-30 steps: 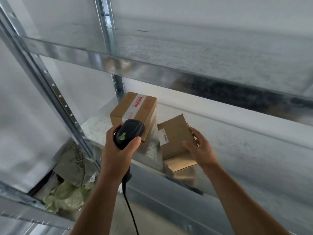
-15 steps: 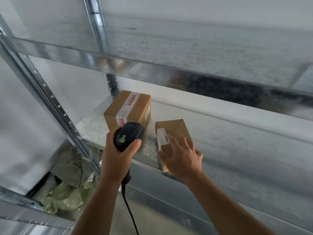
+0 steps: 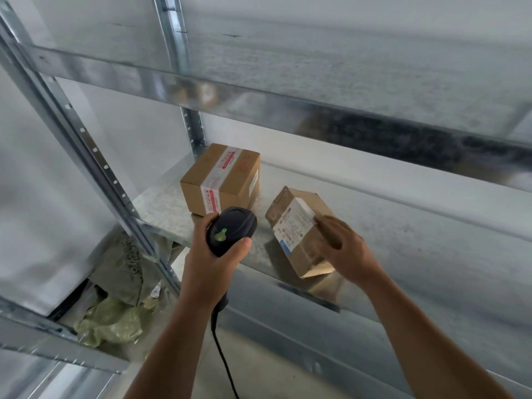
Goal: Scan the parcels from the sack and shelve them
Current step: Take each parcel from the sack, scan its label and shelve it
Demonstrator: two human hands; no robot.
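My left hand [image 3: 213, 263] grips a black barcode scanner [image 3: 231, 230] with a green light on top, held in front of the metal shelf [image 3: 161, 208]. A taped cardboard box [image 3: 221, 178] with red print stands at the shelf's back left. To its right, a smaller brown parcel [image 3: 298, 230] with a white label lies tilted near the shelf's front edge. My right hand [image 3: 342, 249] holds this parcel from the right, fingers curled over its top edge beside the label.
An upper shelf beam [image 3: 288, 110] runs above the boxes. A perforated upright post [image 3: 95, 156] stands at the left. A greenish woven sack [image 3: 112, 318] lies on the floor below left. The scanner's cable [image 3: 224, 361] hangs down between my arms.
The small parcel has been turned on the shelf, its white label now faces up and toward me. My right hand moved from on top of it to its right side. The scanner hand stayed put.
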